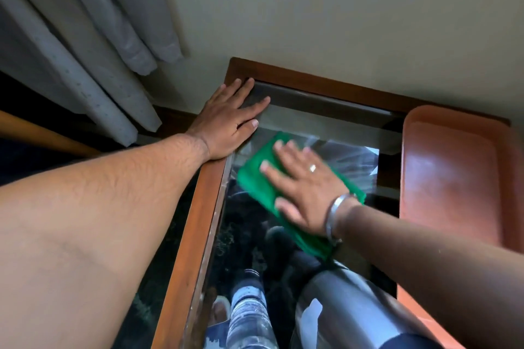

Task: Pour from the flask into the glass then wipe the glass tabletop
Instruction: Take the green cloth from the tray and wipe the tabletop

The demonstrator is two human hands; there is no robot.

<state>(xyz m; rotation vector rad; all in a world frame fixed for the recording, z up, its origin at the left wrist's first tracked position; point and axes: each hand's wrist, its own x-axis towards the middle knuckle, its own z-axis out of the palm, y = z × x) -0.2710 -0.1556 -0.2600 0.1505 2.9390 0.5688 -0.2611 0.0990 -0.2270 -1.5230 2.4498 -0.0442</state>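
Observation:
A green cloth [256, 176] lies flat on the glass tabletop [243, 238], and my right hand [304, 190] presses down on it with fingers spread. My left hand [231, 119] rests palm down on the table's far left corner, across the wooden frame [198, 215] and the glass edge, holding nothing. A steel flask [348, 309] stands at the near edge, under my right forearm. To its left is a clear plastic bottle [249, 312]. No drinking glass is in view.
An orange-brown tray [450, 178] sits on the table's right side. Grey curtains [85, 51] hang at the left. A pale wall [340, 14] runs right behind the table. The glass reflects the room and shows smear marks near the cloth.

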